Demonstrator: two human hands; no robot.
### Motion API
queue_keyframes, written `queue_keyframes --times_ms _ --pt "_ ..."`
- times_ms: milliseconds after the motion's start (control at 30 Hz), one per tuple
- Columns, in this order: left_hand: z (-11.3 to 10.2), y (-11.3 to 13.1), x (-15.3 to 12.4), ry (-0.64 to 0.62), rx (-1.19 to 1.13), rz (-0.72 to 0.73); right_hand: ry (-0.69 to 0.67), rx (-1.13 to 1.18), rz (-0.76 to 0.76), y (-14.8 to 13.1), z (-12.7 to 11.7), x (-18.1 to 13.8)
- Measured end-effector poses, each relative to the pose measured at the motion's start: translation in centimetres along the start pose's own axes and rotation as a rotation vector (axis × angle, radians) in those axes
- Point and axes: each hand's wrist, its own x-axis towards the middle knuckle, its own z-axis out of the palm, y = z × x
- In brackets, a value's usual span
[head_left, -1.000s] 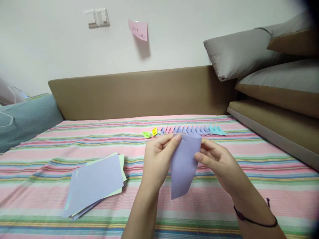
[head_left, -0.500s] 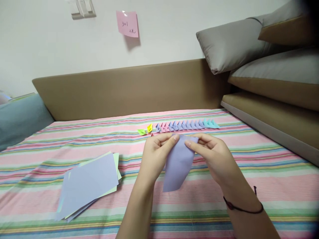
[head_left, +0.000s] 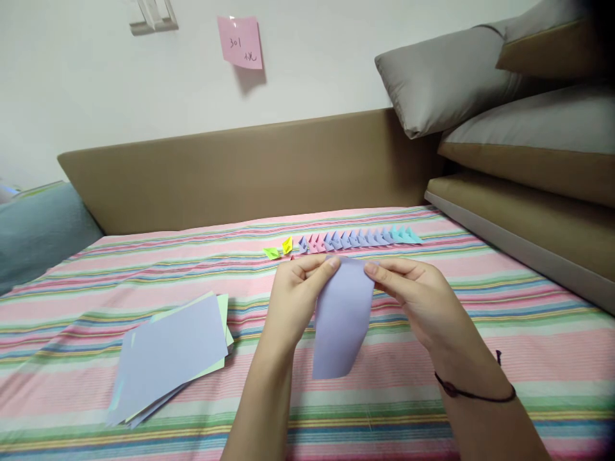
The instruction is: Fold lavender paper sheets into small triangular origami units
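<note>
A sheet of lilac paper [head_left: 343, 323] hangs between my two hands above the striped cloth. My left hand [head_left: 302, 288] pinches its upper left corner, thumb in front and fingers behind. At the upper right corner my right hand [head_left: 412, 288] grips it the same way. The paper's lower end hangs free and curves slightly. Beyond my hands, a row of small folded paper pieces [head_left: 358, 239] in lilac, pink and turquoise lies on the cloth, with a yellow folded piece [head_left: 287, 246] and a green one [head_left: 271, 253] at its left.
To the left lies a stack of lilac and pale green paper [head_left: 173, 352] on the striped cloth [head_left: 519, 358]. A brown backrest [head_left: 240, 179] runs along the wall. Grey and brown cushions [head_left: 523, 147] are piled at right. A blue-grey cushion [head_left: 38, 230] sits at far left.
The lilac sheet has turned to face me more squarely and its top edge is spread wider. My right thumb has shifted toward the right corner. The view has shifted slightly.
</note>
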Motion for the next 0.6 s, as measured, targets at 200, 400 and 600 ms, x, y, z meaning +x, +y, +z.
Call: queue_keyframes --times_ms 200,400,600 --pt "0.28 -0.01 0.04 0.028 0.086 0.065 0.077 -0.027 -0.076 0.20 0.05 0.01" --pt "0.54 0.37 -0.44 0.104 0.284 0.408 0.117 -0.069 -0.251 0.39 -0.23 0.23" --pt "0.27 0.12 -0.55 -0.032 0.319 0.817 0.137 -0.080 -0.579 0.54 -0.66 0.38"
